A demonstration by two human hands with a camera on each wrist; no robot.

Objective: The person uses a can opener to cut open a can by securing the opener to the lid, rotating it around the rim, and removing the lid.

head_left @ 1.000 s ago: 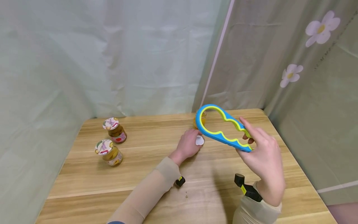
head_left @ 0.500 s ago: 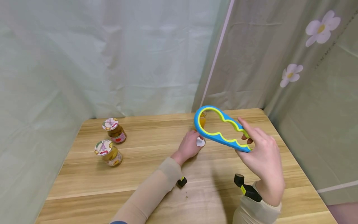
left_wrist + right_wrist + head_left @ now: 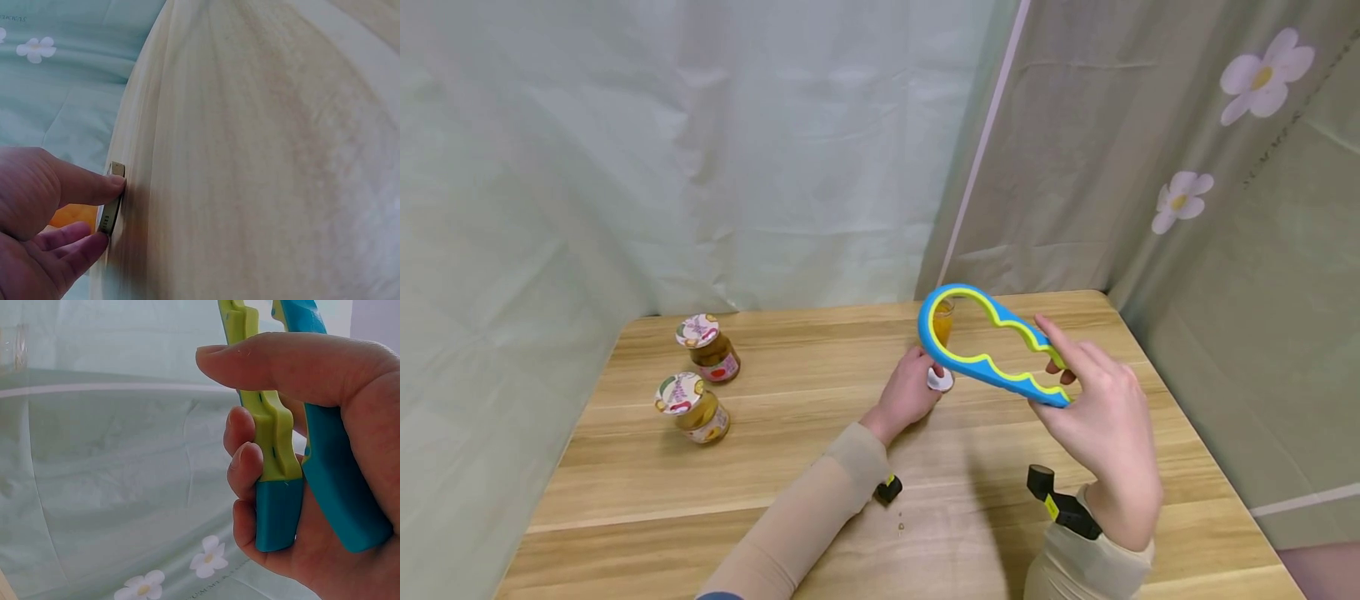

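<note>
On the tabletop, my left hand pinches a jar lid by its rim, thumb on one side and fingertips on the other. The lid's pale face points up in the head view, and its gold-coloured edge shows in the left wrist view. Raised above the table, my right hand grips the handles of a blue and yellow-green jar opener. Through the opener's loop I see a glass jar with orange contents, standing behind the lid. Its lower part is hidden by the opener and left hand.
Two lidded fruit jars stand at the left of the wooden table. Small drops lie near the front middle. A pale curtain hangs behind the table, and flowered cloth hangs along the right side.
My left hand and the lid have slid slightly right. The jar opener has drifted a little left and down, uncovering more of the orange jar. Both grips stay the same.
</note>
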